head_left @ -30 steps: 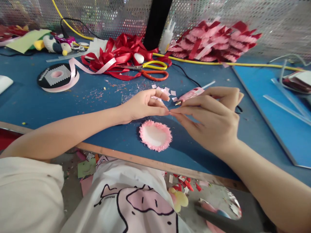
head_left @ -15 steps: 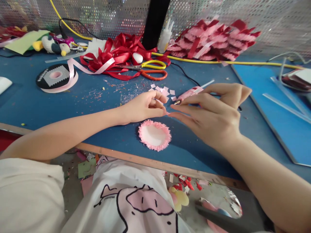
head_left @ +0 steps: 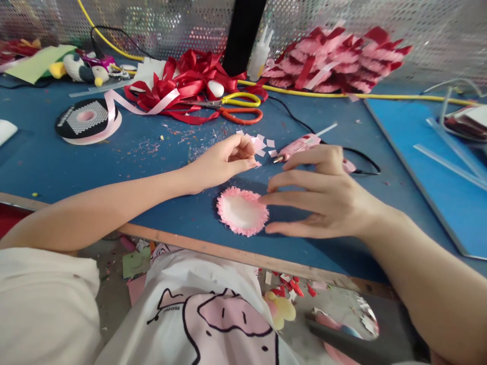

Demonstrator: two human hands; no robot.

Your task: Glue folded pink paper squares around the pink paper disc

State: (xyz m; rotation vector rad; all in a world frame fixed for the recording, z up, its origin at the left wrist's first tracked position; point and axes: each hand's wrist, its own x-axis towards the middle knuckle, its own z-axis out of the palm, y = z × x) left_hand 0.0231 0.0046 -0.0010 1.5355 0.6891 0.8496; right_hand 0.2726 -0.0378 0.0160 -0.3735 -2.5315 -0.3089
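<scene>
A small pink piece (head_left: 257, 163) is pinched between the thumb and fingers of my left hand (head_left: 224, 159), above the blue table. Just below lies a white oval (head_left: 243, 211) with a fluffy pink rim, flat on the table. My right hand (head_left: 323, 195) is spread at its right edge, fingers apart and holding nothing; the fingertips reach the pink rim, but contact is unclear. A pink glue gun (head_left: 299, 147) rests behind my right hand. Small pale pink squares (head_left: 261, 144) lie beyond my left hand.
Yellow and orange scissors (head_left: 239, 107) lie by tangled red ribbon (head_left: 182, 83). A ribbon spool (head_left: 88, 120) sits at the left. Pink and red fluffy pieces (head_left: 335, 61) are piled at the back near a bottle (head_left: 260, 56). A blue board (head_left: 437, 167) covers the right side.
My right hand has left my left fingertips, moved down toward the fluffy-rimmed oval and spread its fingers. My left hand has shifted slightly up and left, still pinching the pink piece.
</scene>
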